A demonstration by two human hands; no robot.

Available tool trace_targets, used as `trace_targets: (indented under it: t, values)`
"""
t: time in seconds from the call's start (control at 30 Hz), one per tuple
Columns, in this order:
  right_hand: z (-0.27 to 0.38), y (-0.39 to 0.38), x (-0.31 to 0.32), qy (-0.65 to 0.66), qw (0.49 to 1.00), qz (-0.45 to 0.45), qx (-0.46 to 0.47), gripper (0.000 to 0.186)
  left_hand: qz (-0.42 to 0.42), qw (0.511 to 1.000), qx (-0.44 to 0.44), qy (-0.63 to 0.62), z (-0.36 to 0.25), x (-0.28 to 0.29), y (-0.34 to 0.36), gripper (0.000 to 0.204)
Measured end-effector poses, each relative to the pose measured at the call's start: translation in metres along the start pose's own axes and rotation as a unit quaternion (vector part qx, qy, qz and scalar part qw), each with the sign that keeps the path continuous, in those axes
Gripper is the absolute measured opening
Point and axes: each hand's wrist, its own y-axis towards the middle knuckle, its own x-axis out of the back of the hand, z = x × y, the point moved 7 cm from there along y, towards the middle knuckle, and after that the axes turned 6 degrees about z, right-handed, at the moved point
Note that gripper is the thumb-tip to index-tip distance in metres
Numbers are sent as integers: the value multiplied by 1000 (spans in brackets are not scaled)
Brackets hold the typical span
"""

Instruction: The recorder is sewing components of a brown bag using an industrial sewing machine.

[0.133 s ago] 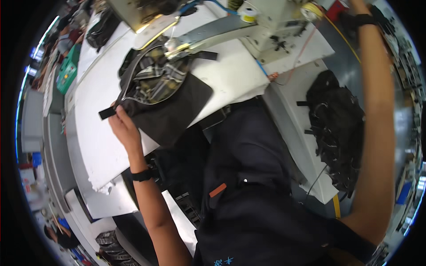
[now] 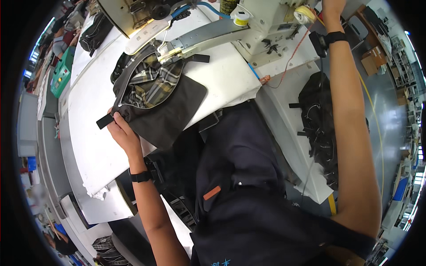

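Black bag: head view, on white worktop, overhanging near edge; plaid lining exposed.
Left hand: fingers clamped on bag's end, beside black tab.
Right hand: raised, cropped at top; cannot tell fingers' state.

Two hands and two wristbands show. One bag with two tabs overhangs the table's near edge. One sewing machine stands beyond.

The top edge crops the right grip
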Motion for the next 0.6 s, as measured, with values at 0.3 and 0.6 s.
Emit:
trace_targets:
  t: [0.3,0.6]
  values:
    - [113,-147,86,169,985,47,-12,23,-61,990,-15,-127,-5,-11,-18,33]
    - [128,-386,-53,93,907,410,-36,33,-33,983,-4,-181,-10,-10,-15,32]
